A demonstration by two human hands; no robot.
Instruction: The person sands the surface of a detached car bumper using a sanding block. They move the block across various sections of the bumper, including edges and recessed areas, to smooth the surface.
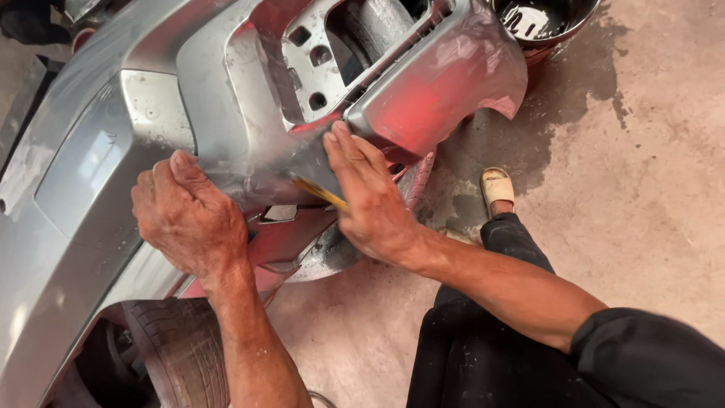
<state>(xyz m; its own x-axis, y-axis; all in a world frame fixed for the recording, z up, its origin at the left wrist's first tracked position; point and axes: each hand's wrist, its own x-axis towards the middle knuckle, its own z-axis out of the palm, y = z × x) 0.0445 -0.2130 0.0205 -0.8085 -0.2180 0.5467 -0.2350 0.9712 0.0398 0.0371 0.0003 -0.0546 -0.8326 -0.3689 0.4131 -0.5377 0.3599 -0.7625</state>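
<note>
A silver car bumper (pixel 91 174), wet and glossy with a reddish reflection on its curved end, fills the upper left of the head view and slopes down toward the tyre (pixel 181 347) at the bottom left. The right hand (pixel 370 200) lies flat against the bumper's lower edge, just under the fog-lamp opening (pixel 325 68). Its fingers (pixel 343 151) are held close together and stretched out, pressing a folded sheet of sandpaper (pixel 321 194) onto the wet panel. Only the yellowish edge of the sandpaper shows, sticking out from beneath the palm on the thumb side; the rest is hidden under the fingers, which point up toward the bumper's corner.

The left hand (pixel 189 219) is just to the left, near the right hand but not touching it. Its fingers are curled over the bumper's ridge, with the thumb (pixel 183 162) pressed on top of the panel and the knuckles facing the camera. It holds nothing besides the bumper itself.

Below the bumper, the person's dark trousers (pixel 483 355) and one foot in a pale sandal (pixel 497 185) show on the concrete floor (pixel 649 196), which is wet and darkened around the bumper's end. A round bucket (pixel 540 19) with dark liquid stands on the floor at the top edge, just beside the bumper's corner.
</note>
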